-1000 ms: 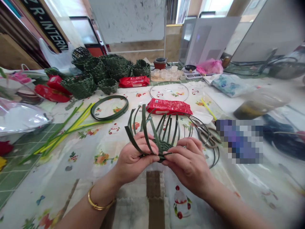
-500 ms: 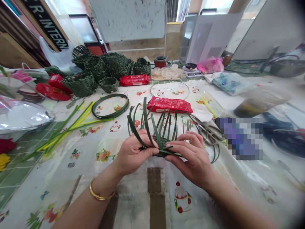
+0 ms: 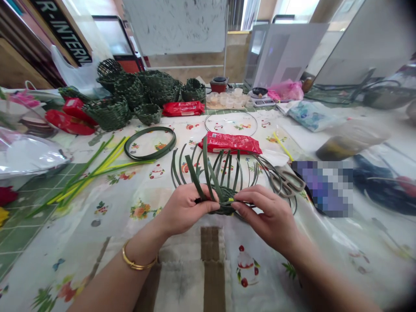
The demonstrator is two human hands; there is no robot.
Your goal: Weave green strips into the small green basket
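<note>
A small, partly woven basket (image 3: 224, 208) of dark green flat strips is held low over the table, its upright strips fanning up and away from me. My left hand (image 3: 186, 206) pinches the left side of its rim between thumb and fingers, with strips rising past the knuckles. On the right side, the thumb and fingertips of my right hand (image 3: 264, 212) close on a weaving strip at the rim. A bit of yellow-green shows between the two hands. Part of the woven base is hidden behind the fingers.
Beyond the basket lie a red packet (image 3: 230, 143) and a coil of green strip (image 3: 149, 143). Scissors (image 3: 289, 180) and a phone-like, blurred-out object (image 3: 325, 188) lie to the right. Yellow and green stems (image 3: 94, 173) are at the left. Finished woven baskets (image 3: 143, 93) are piled at the back.
The basket has turned slightly in my hands, and its upright strips have shifted. My right fingers have drawn together and moved a little to the right along the rim.
</note>
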